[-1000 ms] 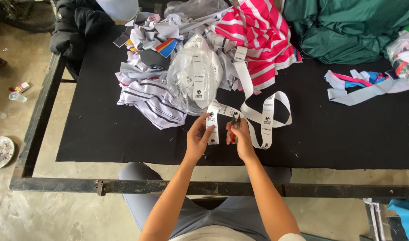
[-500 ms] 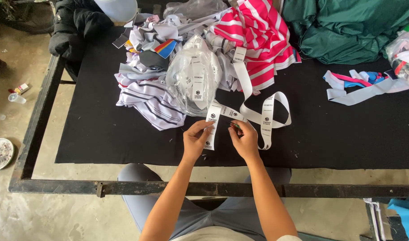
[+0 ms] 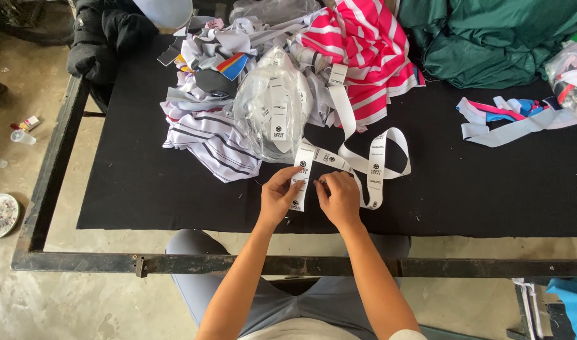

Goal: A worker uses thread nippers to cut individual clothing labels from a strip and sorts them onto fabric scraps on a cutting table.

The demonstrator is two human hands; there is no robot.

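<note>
A long white printed label ribbon (image 3: 370,165) loops across the black table cloth (image 3: 143,189) near its front edge. My left hand (image 3: 278,196) pinches the hanging end of the ribbon, which droops below my fingers. My right hand (image 3: 339,198) is closed on the same ribbon just to the right, close to the left hand; whether it also holds a small tool is hidden. Behind the hands lies a clear plastic bag (image 3: 269,107) holding more white labels.
Striped grey-and-white fabric (image 3: 206,141), a pink-and-white striped garment (image 3: 364,56) and green cloth (image 3: 490,38) pile at the table's back. Grey, pink and blue strips (image 3: 509,119) lie at right. A black jacket (image 3: 102,38) hangs at the far left corner. A metal table frame (image 3: 55,164) edges the cloth.
Both hands have stayed at the ribbon's end, shifting only slightly closer together; the ribbon's hanging end now droops a little lower under my left hand.
</note>
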